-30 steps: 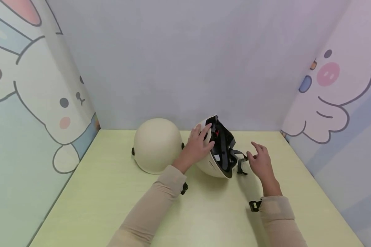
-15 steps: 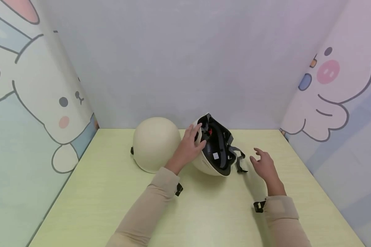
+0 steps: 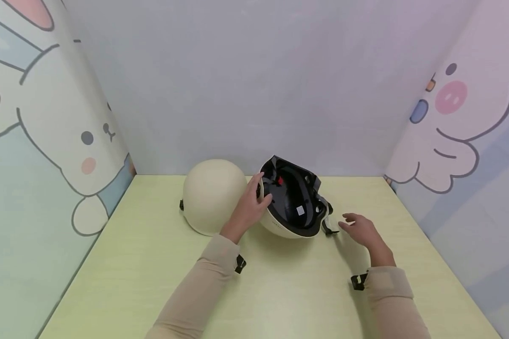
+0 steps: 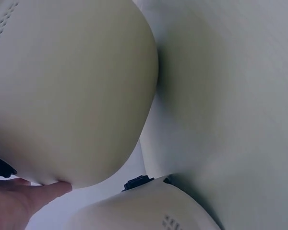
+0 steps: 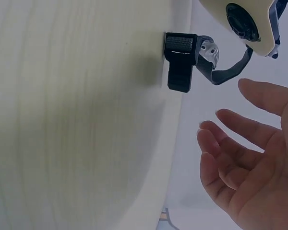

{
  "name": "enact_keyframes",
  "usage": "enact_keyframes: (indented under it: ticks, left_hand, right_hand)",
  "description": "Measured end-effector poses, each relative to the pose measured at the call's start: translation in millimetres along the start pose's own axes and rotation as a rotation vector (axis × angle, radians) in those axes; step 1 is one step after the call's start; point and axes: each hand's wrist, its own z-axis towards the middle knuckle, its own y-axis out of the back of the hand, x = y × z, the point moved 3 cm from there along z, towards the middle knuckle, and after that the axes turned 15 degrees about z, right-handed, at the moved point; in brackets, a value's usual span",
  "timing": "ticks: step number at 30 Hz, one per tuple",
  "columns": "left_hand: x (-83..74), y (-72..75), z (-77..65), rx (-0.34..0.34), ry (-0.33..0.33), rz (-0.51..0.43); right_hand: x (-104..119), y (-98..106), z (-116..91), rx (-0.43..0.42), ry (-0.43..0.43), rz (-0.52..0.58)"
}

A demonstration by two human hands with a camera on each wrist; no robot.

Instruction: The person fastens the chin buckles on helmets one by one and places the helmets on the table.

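Head view: an upturned cream helmet (image 3: 281,229) sits near the back edge of the tabletop (image 3: 297,287). The left hand (image 3: 248,207) rests barely bent fingers against its side; should that support slacken, the rounded crown could roll into the dome-up helmet (image 3: 212,197). The right hand (image 3: 362,231), empty and loosely curved, is near the chin strap (image 5: 223,76), which might snag. Room lies in front and rightward.
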Motion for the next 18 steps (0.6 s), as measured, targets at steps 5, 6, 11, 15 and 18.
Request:
enact_keyframes:
  ticks: [5,6,11,15,18]
  left_hand:
    - [5.6,-3.0,-2.3,-0.001,0.025,-0.008]
    - [6.5,-3.7,-2.9,-0.002,0.028,-0.012]
    - [11.8,-7.2,-6.0,-0.005,0.03,-0.036]
    - [14.4,-11.1,-8.9,-0.014,0.019,-0.045]
    - [15.6,-13.5,-11.8,-0.029,0.014,-0.034]
  right_hand:
    - [-5.2,-2.3,2.9,0.069,-0.013,0.011]
    - [-7.8,-3.3,4.4,0.083,-0.01,0.012]
    - [-17.0,-10.1,13.1,0.151,0.01,0.014]
    - [-18.8,-13.9,16.4,0.186,-0.019,0.034]
    - [-18.5,-15.4,17.6,0.188,-0.039,0.037]
